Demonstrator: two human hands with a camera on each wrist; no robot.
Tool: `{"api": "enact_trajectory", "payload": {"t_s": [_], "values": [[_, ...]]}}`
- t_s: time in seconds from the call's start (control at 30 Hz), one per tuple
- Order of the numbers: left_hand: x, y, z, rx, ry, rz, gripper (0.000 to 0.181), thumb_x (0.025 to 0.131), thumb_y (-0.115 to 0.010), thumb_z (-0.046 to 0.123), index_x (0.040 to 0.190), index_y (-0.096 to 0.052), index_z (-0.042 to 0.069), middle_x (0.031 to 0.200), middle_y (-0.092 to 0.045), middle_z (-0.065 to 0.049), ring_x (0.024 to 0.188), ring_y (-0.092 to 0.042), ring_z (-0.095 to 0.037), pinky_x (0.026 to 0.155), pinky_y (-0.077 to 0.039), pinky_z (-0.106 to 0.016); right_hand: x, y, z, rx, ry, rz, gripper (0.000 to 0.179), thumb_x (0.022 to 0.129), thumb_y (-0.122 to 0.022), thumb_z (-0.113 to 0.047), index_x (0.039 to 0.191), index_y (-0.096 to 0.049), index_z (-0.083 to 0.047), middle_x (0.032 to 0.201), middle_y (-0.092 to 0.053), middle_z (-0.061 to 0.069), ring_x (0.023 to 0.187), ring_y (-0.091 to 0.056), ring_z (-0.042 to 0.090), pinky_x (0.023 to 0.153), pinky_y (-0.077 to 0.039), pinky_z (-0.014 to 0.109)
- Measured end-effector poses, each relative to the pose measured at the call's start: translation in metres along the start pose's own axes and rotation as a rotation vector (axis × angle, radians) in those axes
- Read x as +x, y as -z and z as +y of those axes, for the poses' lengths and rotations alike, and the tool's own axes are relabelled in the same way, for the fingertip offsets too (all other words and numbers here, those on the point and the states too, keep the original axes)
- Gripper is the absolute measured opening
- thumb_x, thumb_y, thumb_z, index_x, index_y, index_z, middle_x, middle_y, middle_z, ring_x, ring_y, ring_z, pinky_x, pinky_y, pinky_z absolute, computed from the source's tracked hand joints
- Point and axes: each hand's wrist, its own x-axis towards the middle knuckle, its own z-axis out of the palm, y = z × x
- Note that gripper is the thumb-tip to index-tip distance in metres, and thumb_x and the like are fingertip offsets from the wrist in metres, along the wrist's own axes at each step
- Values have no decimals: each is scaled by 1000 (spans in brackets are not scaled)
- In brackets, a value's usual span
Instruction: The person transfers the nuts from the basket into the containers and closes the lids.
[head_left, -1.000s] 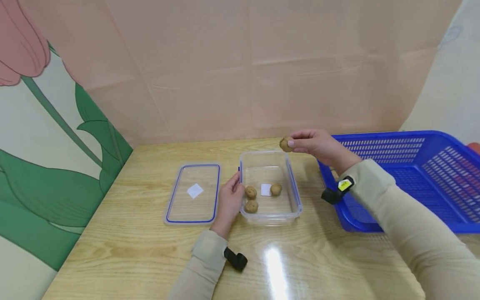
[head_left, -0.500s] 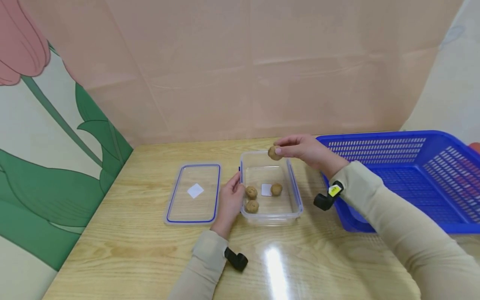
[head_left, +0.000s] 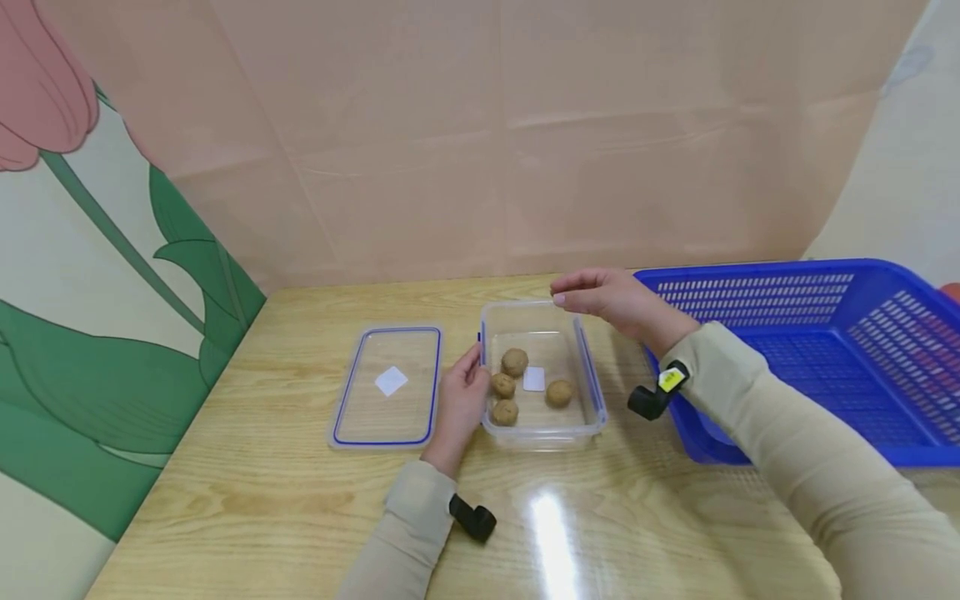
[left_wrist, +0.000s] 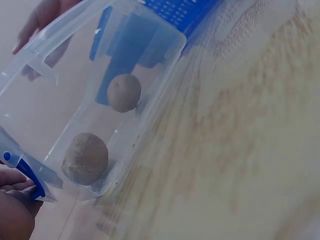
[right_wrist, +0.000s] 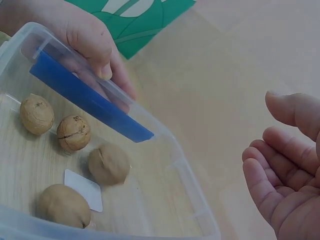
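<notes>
Several walnuts (right_wrist: 73,133) lie in a clear plastic food container (head_left: 542,431), around a white square label (head_left: 533,379) on its bottom. One walnut (right_wrist: 108,164) is blurred in the right wrist view. My left hand (head_left: 459,404) rests against the container's left wall, touching it beside the blue latch flap (right_wrist: 85,97). Part of that hand is hidden behind the wall in the right wrist view. Over the container's far right corner, my right hand (head_left: 611,302) hovers with relaxed fingers, holding nothing. Its palm and loosely bent fingers (right_wrist: 262,187) show in the right wrist view.
To the left lies a clear lid (head_left: 386,417) with a blue seal and a white label. A large blue plastic basket (head_left: 705,454) stands on the right, under my right forearm. A peach-coloured sheet (head_left: 487,150) hangs behind the wooden table (head_left: 262,500).
My right hand moved left over the container and let go of a walnut, which now lies inside. The walnut by the label shifted nearer. My left hand stayed in place.
</notes>
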Motion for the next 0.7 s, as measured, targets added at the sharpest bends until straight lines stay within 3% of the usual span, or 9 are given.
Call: {"api": "enact_trajectory", "payload": {"t_s": [0.27, 0.5, 0.7], "values": [[0, -1, 0, -21, -17, -9, 47, 87, -47, 4, 134, -46, 5, 136, -48, -14, 122, -50, -22, 98, -45, -24, -4, 3, -4, -8, 5, -10, 45, 88, -62, -24, 125, -52, 0, 130, -51, 18, 115, -50, 25, 108, -34, 45], [0, -2, -1, -16, -5, -8, 47, 87, -48, 5, 134, -47, 6, 136, -48, -13, 122, -50, -21, 97, -46, -22, -9, 11, -5, -21, 22, 24, 48, 88, -63, -24, 126, -51, 3, 117, -61, 4, 102, -56, 10, 106, -38, 42], [-1, -2, 0, -13, -12, 2, 47, 87, -48, 5, 133, -47, 6, 136, -49, -13, 122, -50, -22, 97, -46, -23, -12, 20, -1, -36, 24, 44, 46, 87, -64, -26, 124, -55, -1, 120, -60, 5, 103, -55, 9, 105, -39, 40]]}}
